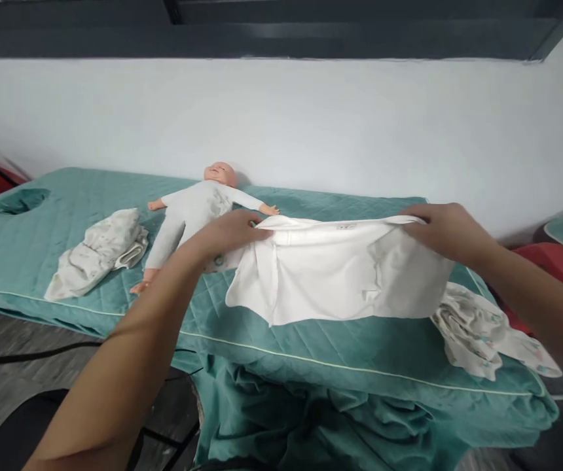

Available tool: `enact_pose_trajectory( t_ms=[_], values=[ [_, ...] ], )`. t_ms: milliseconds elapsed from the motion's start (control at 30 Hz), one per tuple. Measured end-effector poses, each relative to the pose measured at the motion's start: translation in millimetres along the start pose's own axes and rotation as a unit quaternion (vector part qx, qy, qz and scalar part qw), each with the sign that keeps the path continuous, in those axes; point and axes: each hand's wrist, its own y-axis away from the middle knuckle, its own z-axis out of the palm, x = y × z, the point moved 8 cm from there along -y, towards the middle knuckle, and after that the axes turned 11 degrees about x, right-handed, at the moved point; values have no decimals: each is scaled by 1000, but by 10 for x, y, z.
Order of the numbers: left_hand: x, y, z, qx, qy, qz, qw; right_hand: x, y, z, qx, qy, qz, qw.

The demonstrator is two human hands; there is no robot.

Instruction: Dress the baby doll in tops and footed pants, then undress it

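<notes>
A white baby garment [325, 275] is stretched between my two hands above the green bed, its lower part hanging down. My left hand [230, 233] pinches the upper left corner. At the upper right corner, my right hand [441, 229] grips the same edge between thumb and fingers. A small printed mark shows near the middle of that top edge. Behind my left hand lies a baby doll [198, 206] on its back in a pale grey suit, arms spread. My left forearm and hand hide part of its lower body.
A bundled patterned baby cloth [97, 252] lies left of the doll; another crumpled patterned cloth [478, 327] rests at the bed's right end. The green quilted bed [281, 356] stands against a white wall [311, 131]. Red items flank it, and a dark ledge [281, 39] runs above.
</notes>
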Motion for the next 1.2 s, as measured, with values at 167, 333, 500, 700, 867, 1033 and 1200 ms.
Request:
enact_pose_trajectory(
  t_ms=[167, 333, 500, 700, 867, 1033, 1200],
  values=[
    [-65, -220, 347, 186, -158, -45, 969, -86, -251, 834, -3, 61, 19, 998],
    [335, -45, 1225, 180, -53, 76, 979, -607, 60, 1573, 61, -53, -86, 993],
    [579, -165, 1723, 111, 3, 109, 988, -992, 373, 1968, 20, -88, -68, 994],
    [437, -509, 1649, 138, -39, -6, 990, -864, 262, 2035, 30, -38, 63, 997],
    [489, -424, 1560, 238, -69, -21, 969, -725, 222, 1926, 104, -24, 115, 988],
    [513, -342, 1563, 254, -77, -13, 964, -675, 270, 1786, 191, -51, 127, 972],
    [439, -441, 1582, 229, -71, -30, 970, -743, 250, 1829, 148, -46, 94, 984]
  ],
)
